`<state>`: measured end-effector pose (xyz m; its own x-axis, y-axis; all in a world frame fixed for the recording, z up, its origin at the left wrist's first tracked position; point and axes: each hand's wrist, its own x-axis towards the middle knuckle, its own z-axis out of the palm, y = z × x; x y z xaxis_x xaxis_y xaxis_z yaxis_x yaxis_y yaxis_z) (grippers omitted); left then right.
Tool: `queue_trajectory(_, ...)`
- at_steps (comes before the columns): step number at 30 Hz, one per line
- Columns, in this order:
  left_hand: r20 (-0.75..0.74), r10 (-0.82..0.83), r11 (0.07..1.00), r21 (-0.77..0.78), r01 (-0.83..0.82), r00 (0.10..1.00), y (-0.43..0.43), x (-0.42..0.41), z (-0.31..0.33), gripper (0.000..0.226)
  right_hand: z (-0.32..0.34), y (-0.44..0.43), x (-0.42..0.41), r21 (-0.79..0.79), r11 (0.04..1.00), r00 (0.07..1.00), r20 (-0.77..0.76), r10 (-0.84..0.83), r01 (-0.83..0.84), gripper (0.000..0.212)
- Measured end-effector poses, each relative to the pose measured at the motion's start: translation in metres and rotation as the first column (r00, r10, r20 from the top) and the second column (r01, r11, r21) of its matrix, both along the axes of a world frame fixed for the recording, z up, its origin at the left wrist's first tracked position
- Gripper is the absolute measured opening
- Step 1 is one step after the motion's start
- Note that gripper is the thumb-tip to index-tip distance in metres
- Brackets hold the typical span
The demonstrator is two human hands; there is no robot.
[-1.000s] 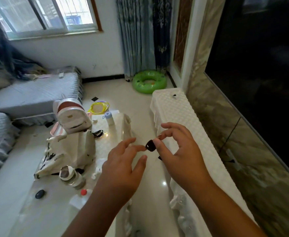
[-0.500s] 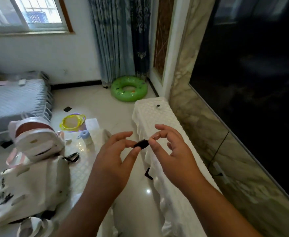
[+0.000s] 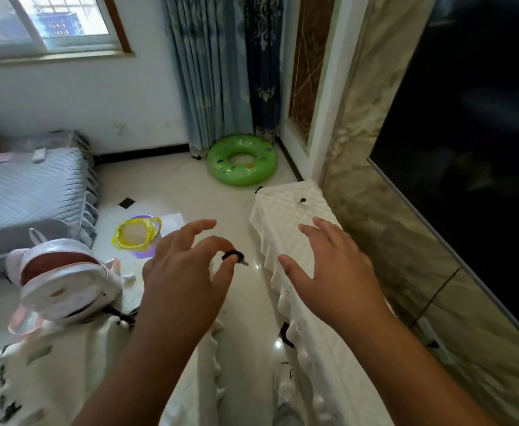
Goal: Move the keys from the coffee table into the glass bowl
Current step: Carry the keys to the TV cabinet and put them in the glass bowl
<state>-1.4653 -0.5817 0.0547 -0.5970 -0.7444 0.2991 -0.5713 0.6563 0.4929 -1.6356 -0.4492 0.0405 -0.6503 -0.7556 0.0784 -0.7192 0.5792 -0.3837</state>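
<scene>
Pinching a small black-headed key with a silver blade point(image 3: 235, 257) between thumb and forefinger, left hand point(image 3: 184, 272) raised in mid-air above the gap of pale glossy floor tiles point(image 3: 245, 296) between two pieces of furniture, remaining fingers loosely curled and lifted. Just to the right and apart from the key, right hand point(image 3: 332, 269) spread wide and empty, palm down, fingers splayed, hovering over the near part of a long low cabinet draped in a white quilted cover with a scalloped edge point(image 3: 295, 210). On the far end of that cover, a small dark object point(image 3: 303, 199), too small to identify. Below and left of the left forearm, a coffee table under a cream cloth point(image 3: 129, 290), crowded with a white and pink backpack with a brown panel point(image 3: 58, 281) and a white bag with black markings point(image 3: 36, 364). Beyond the table on the floor, a yellow-rimmed basket over a purple base point(image 3: 136, 236). Further back, a green inflatable swim ring with coloured spots point(image 3: 242, 163) lying on the tiles at the foot of blue-grey patterned curtains point(image 3: 221, 72). At far left, a grey quilted sofa point(image 3: 27, 195) below a bright window point(image 3: 52, 23). Along the right side, a marble-look wall panel point(image 3: 384, 179) framing a large dark glossy surface point(image 3: 482, 118). Glass bowl not identifiable anywhere in view.
</scene>
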Motion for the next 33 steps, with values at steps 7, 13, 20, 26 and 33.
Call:
queue_trajectory(7,0.081,0.053,0.997,0.055,-0.058,0.995,-0.080,-0.076,-0.017,0.008,-0.012,-0.097,-0.087,-0.075,0.994,0.995,0.060,0.083,-0.079,0.070)
queue_trajectory(13,0.056,0.117,0.992,0.048,-0.120,0.992,-0.139,-0.128,-0.010,0.009,-0.007,-0.174,-0.148,-0.271,0.948,0.952,0.208,0.226,-0.166,0.058)
queue_trajectory(20,0.036,0.144,0.982,0.120,-0.148,0.989,-0.201,-0.171,-0.020,0.008,-0.018,-0.237,-0.189,-0.264,0.945,0.935,0.243,0.258,-0.192,0.057)
queue_trajectory(26,0.040,0.029,0.992,0.123,-0.034,0.999,-0.286,-0.220,-0.040,0.001,-0.031,-0.303,-0.233,-0.226,0.967,0.958,0.232,0.168,-0.115,0.052)
queue_trajectory(33,0.091,-0.136,0.988,0.089,0.128,0.986,-0.398,-0.290,-0.042,0.003,-0.025,-0.390,-0.277,-0.216,0.976,0.978,0.209,0.013,0.033,0.049)
